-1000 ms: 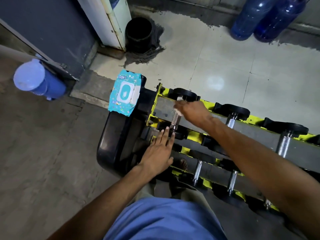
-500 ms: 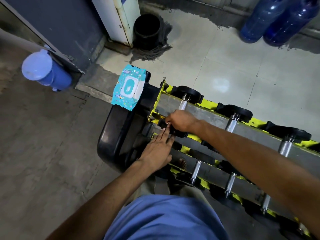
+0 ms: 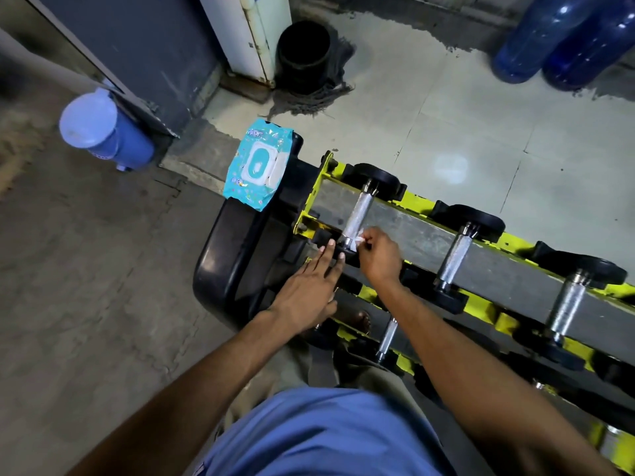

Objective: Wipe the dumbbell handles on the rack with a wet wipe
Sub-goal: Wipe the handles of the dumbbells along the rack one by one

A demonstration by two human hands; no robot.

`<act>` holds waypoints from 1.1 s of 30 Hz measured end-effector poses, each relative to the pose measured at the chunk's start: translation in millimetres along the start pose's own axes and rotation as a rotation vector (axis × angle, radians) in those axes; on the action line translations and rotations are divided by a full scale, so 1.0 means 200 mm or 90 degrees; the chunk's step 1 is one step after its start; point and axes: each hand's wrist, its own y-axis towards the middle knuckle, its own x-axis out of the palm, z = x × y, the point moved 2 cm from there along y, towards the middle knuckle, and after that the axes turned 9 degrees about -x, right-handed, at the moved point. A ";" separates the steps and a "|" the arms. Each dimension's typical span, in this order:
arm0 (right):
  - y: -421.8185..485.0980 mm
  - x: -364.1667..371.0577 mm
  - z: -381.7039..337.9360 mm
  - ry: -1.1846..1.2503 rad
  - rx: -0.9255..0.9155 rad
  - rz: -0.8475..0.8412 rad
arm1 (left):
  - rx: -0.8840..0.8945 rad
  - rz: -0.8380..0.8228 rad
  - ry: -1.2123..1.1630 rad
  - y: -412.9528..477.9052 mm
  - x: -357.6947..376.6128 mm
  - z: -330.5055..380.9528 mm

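The right hand (image 3: 379, 255) pinches a small white wet wipe (image 3: 359, 239) between thumb and curled fingers (image 3: 372, 236) and presses it against the near end of the first dumbbell handle (image 3: 358, 211), a knurled silver bar on the top tier at the left end of the yellow rack (image 3: 319, 188). The left hand (image 3: 307, 286) lies flat just beside it. Its fingers (image 3: 326, 257) are straight and slightly spread, holding nothing, and the tips rest on the black near end of the same dumbbell. Two more dumbbell handles (image 3: 454, 254) sit further right on the same tier, untouched, and others lie on the lower tier under the right forearm. A turquoise pack of wipes (image 3: 257, 170) rests on a black curved object (image 3: 214, 269) that touches the rack's left end. On the floor (image 3: 446, 125) beyond stand a black bucket (image 3: 304, 53), two large blue bottles (image 3: 539, 39) and a blue lidded jug (image 3: 103, 132).
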 end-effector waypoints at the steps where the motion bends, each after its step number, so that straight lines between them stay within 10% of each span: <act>1: 0.05 0.02 0.01 0.072 0.073 -0.006 | 0.000 0.000 -0.001 0.00 -0.01 0.00; 13: 0.40 -0.04 0.00 0.608 0.354 0.171 | 0.054 -0.023 0.027 0.02 -0.07 -0.04; 20: 0.41 -0.01 -0.08 0.915 0.429 0.004 | 0.103 -0.028 0.056 0.03 -0.08 -0.07; 33: 0.40 0.01 -0.15 0.892 0.447 0.217 | 0.106 -0.061 0.152 0.07 -0.08 -0.09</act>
